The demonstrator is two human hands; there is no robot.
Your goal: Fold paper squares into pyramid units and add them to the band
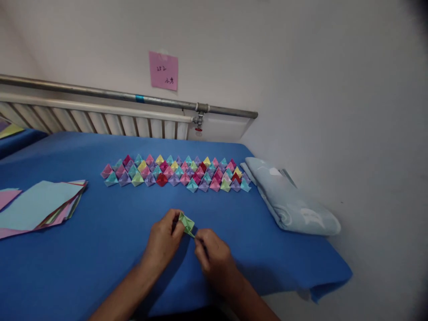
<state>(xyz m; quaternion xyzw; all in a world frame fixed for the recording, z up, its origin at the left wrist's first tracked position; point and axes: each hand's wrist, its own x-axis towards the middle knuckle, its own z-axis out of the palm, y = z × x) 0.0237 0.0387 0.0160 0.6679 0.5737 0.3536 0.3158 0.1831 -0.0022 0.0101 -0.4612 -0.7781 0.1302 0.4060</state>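
Note:
Between my two hands is a small piece of folded light green paper [186,223], partly shaped with creases and flaps. My left hand [167,236] pinches its left side between thumb and fingers. With thumb and forefinger, my right hand [214,256] grips a narrow tip at the paper's lower right. Both hands are above the blue cloth [110,249]. Beyond them lie rows of small folded paper boats [174,179] in pink, teal, purple, yellow, green and red.
A stack of coloured paper sheets [42,203] lies to the left. At right, a folded pale blue blanket [287,196] rests against the wall. A white radiator [96,118] and a metal pipe [100,92] run along the back, below a pink note [163,70].

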